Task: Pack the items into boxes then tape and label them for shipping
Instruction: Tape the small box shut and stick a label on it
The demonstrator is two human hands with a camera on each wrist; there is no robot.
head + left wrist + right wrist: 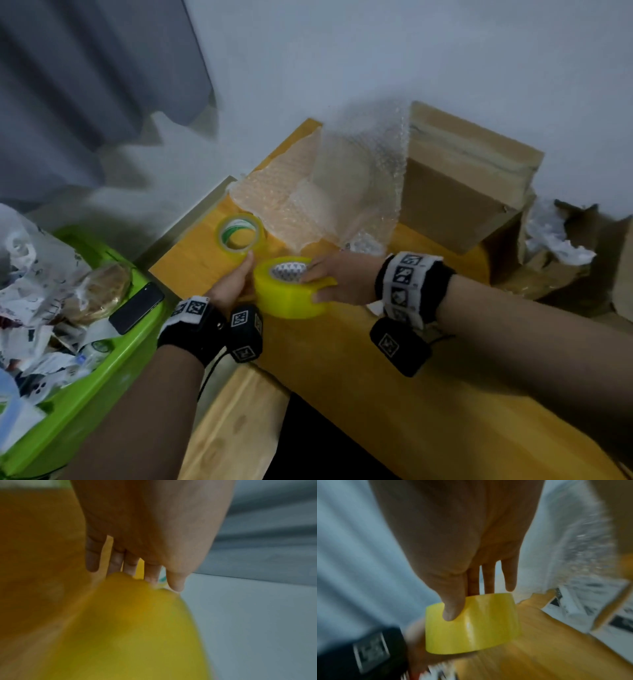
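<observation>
Head view: yellow tape roll (pixel 291 287) on wooden surface (pixel 376 394).
Right hand (pixel 337 277): grip grasping the roll.
Left hand (pixel 233 284): fingers straight, touching it.

Lighting: dim, flat, bluish; I see soft shadows only. Head view: smeared left of the tape roll (pixel 291 289). Wrist views: heavy motion blur; faint glare on the roll, edges stretched.

The yellow tape roll (pixel 130 635) is a close blur in the left wrist view, its bottom cropped.
</observation>
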